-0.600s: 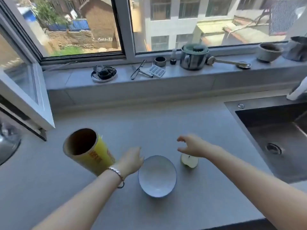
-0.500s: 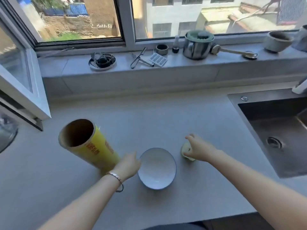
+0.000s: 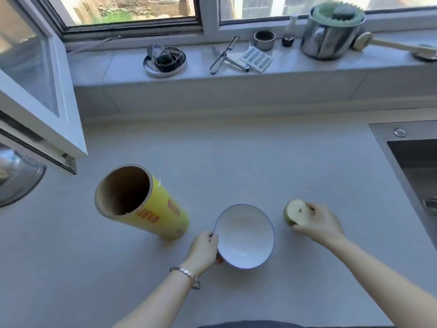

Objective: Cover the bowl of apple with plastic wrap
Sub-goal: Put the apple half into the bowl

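- A left hand (image 3: 204,248), a bracelet (image 3: 186,274) at its wrist, grips the left rim of an empty white bowl (image 3: 246,228) near the front edge of a grey countertop (image 3: 236,162).
- The right hand (image 3: 318,224) holds a halved apple (image 3: 296,213), cut face up, just right of the bowl and apart from it.
- A yellow roll of plastic wrap (image 3: 144,204) stands on end left of the bowl, its cardboard core open to the camera.
- A sink (image 3: 413,162) is set into the countertop's right edge; a steel pot (image 3: 331,36) and a peeler (image 3: 224,55) sit on the windowsill behind the back edge.
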Demonstrator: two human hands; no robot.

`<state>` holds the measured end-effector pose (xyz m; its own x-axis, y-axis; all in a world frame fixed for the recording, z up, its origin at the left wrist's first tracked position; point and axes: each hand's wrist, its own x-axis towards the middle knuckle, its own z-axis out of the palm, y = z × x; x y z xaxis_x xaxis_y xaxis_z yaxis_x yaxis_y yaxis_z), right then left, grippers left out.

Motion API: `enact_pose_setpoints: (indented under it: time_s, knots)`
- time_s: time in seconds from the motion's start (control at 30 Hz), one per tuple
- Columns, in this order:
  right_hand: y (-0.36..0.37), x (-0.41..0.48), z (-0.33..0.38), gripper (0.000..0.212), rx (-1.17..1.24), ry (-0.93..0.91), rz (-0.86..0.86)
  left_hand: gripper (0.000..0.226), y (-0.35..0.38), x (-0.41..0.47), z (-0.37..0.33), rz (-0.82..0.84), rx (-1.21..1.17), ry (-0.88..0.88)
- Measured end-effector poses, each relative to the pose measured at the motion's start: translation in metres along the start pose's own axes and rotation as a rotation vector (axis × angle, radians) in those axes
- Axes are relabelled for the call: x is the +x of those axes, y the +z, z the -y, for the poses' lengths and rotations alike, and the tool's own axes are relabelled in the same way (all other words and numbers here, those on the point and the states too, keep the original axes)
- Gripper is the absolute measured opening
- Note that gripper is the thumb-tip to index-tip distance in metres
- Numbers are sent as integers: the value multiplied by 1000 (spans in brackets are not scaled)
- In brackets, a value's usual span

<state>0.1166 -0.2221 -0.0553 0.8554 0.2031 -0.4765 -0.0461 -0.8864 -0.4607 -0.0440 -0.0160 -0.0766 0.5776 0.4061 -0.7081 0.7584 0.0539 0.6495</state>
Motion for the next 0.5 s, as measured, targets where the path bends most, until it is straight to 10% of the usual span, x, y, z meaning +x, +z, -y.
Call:
enact_pose_setpoints:
  time_s: [0.2, 0.43, 0.5]
  knots:
    - [25, -33, 62, 70, -12, -417, 101, 23, -5, 11, -12, -3, -32, 20]
    - [79, -25, 79, 69, -233, -344, 191, 13, -11, 5, 0, 23, -152, -50]
    - [81, -26, 77, 74, -229, -325, 194, 39, -19, -1, 12, -94, -241, -94]
